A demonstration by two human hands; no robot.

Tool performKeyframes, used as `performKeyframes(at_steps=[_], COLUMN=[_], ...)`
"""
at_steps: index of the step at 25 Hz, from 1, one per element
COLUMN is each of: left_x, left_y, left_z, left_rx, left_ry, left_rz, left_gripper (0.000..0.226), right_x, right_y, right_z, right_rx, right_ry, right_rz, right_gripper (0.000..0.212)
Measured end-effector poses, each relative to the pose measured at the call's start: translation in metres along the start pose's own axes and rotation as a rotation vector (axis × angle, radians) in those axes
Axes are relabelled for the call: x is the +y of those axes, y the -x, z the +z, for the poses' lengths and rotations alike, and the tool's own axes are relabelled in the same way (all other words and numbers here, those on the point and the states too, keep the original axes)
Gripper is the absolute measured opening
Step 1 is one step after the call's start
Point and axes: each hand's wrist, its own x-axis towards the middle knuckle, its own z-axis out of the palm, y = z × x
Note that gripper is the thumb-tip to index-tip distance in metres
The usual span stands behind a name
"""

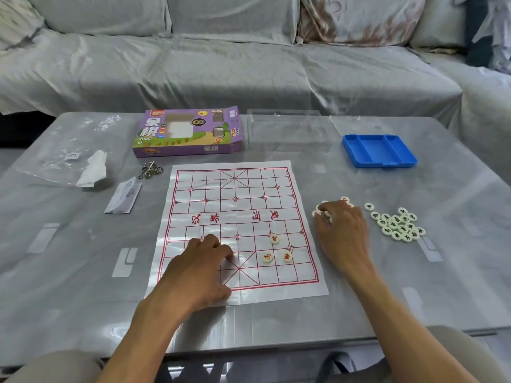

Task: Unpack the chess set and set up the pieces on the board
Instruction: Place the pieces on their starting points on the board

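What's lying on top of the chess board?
Three round pieces with red marks lie on the board near its right side. The left hand rests on it too, hiding the squares beneath, so any piece under it cannot be seen.

A person's two bare forearms are showing, sleeveless to the frame's edge, hands ringless, knees wearing light beige trousers.

Head view, down over table

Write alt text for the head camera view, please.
A person's left hand rests on a paper xiangqi board holding three red pieces, while the right hand reaches into loose pieces on the table beside it.
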Motion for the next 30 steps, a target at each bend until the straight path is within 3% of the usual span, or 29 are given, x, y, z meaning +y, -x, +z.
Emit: performKeyframes(at_steps=[4,14,30], left_x=[0.001,0.000,0.001], left_y=[0.002,0.002,0.002], left_z=[0.000,-0.001,-0.001], left_rx=[0.012,0.015,0.018], left_ry=[0.009,0.018,-0.001], left_rz=[0.029,0.046,0.056], left_gripper=[0.053,0.052,0.052], right_x=[0.010,-0.001,0.010], right_y=[-0.009,-0.005,-0.006], right_z=[0.007,0.010,-0.006], right_rx=[-0.118,-0.150,-0.190], right_ry=[0.031,0.136,0.164], right_rz=[-0.106,-0.113,0.086], right_gripper=[0.019,0.022,0.022])
